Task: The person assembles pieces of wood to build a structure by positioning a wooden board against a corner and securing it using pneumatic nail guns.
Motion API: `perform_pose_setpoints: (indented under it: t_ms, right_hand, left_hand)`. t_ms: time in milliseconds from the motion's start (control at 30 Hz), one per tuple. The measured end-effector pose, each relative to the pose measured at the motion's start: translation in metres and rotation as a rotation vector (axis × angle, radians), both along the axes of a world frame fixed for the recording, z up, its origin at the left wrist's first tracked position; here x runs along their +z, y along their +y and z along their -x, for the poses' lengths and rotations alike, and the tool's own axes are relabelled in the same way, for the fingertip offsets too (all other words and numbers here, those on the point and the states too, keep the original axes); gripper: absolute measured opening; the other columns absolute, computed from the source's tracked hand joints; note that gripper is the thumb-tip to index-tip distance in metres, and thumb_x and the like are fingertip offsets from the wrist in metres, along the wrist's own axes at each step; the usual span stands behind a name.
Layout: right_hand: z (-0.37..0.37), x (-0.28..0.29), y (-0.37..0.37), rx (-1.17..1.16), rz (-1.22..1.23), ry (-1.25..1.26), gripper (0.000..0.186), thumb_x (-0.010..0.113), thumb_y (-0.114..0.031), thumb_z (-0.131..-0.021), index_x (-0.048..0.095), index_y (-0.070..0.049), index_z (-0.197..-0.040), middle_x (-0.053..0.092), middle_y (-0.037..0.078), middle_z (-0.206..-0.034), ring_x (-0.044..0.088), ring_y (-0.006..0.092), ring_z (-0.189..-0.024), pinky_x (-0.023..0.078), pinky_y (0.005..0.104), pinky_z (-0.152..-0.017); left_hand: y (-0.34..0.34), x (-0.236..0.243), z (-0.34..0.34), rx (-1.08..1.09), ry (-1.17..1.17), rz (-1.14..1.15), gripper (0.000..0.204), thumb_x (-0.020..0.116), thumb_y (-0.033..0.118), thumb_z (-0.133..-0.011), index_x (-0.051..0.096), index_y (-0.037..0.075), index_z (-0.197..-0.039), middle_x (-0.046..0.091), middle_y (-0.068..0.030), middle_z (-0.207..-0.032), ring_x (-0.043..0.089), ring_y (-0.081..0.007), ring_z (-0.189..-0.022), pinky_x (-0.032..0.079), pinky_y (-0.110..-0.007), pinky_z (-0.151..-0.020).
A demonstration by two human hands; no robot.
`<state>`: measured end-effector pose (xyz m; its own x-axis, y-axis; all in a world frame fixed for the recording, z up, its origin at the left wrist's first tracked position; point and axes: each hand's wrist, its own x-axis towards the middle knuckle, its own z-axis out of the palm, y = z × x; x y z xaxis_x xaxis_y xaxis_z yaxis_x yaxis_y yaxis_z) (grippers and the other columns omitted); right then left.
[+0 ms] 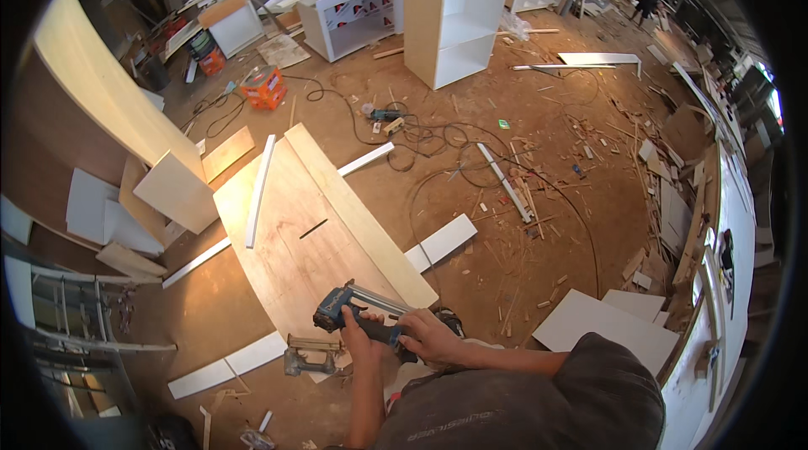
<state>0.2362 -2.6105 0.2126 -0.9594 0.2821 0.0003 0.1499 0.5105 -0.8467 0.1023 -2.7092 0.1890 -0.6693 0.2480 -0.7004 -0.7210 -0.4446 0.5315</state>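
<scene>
A blue and black nail gun (341,305) is held over the near end of a plywood panel (290,231). My left hand (360,339) is closed around its body, thumb up. At the rear of the tool, beside its long magazine, my right hand (431,337) grips with bent fingers. A second, grey nail gun (310,361) lies by the panel's near edge, below my left hand. On the panel rest a white strip (261,193) and a thin dark slot or stick (313,229). A long pale board (358,214) runs along its right edge.
White boards (442,243) stick out beneath the panel. Cables (459,134) and a power tool (387,115) lie beyond. An open cabinet (459,21) and an orange box (264,88) stand farther back. Wood scraps litter the right; a ladder (93,340) lies left.
</scene>
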Motion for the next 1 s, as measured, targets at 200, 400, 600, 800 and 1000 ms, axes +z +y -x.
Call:
perform_pose_setpoints:
  t_ms: [200,400,600,800,1000]
  right_hand:
    - [-0.015,0.088,-0.01,-0.187,0.29,-0.352,0.044,0.041,-0.047,-0.1,0.05,-0.016,-0.132,0.064,0.021,-0.108,0.063,0.04,-0.099,0.048,0.0456,-0.086]
    - [-0.033,0.128,-0.03,-0.492,0.372,0.03,0.044,0.044,-0.044,-0.101,0.053,-0.012,-0.13,0.067,0.018,-0.103,0.065,0.0347,-0.096,0.048,0.0404,-0.088]
    - [-0.055,0.146,-0.032,-0.582,0.621,0.204,0.038,0.051,-0.037,-0.101,0.059,-0.005,-0.12,0.057,0.001,-0.077,0.052,0.011,-0.068,0.045,0.0277,-0.062]
    - [-0.109,0.193,-0.029,-0.6,0.914,0.158,0.032,0.051,-0.036,-0.101,0.061,-0.006,-0.111,0.044,-0.004,-0.067,0.04,0.0051,-0.055,0.034,0.0236,-0.049]
    - [-0.158,0.195,-0.006,-0.603,0.677,0.276,0.036,0.055,-0.035,-0.099,0.061,-0.002,-0.112,0.056,0.003,-0.084,0.051,0.01,-0.076,0.043,0.0274,-0.069]
  left_hand:
    - [0.033,0.076,0.039,-0.122,0.083,-0.175,0.044,0.06,0.051,-0.093,0.051,0.009,-0.087,0.046,0.0016,-0.066,0.048,-0.0108,-0.058,0.045,-0.027,-0.056]
    - [0.06,0.171,0.005,-0.34,0.318,-0.292,0.038,0.057,0.048,-0.096,0.05,0.011,-0.098,0.042,0.0028,-0.067,0.045,-0.0093,-0.059,0.043,-0.026,-0.055]
    - [0.059,0.235,-0.045,-0.381,0.49,-0.399,0.033,0.052,0.045,-0.099,0.048,0.012,-0.101,0.041,0.0035,-0.067,0.044,-0.0078,-0.059,0.042,-0.025,-0.054]
    - [0.067,0.257,-0.097,-0.372,0.52,-0.474,0.035,0.051,0.046,-0.1,0.049,0.012,-0.101,0.041,0.0042,-0.066,0.043,-0.0067,-0.057,0.041,-0.023,-0.052]
    - [0.089,0.265,-0.148,-0.424,0.554,-0.562,0.037,0.05,0.048,-0.099,0.049,0.011,-0.097,0.041,0.0044,-0.066,0.043,-0.0063,-0.056,0.04,-0.022,-0.05]
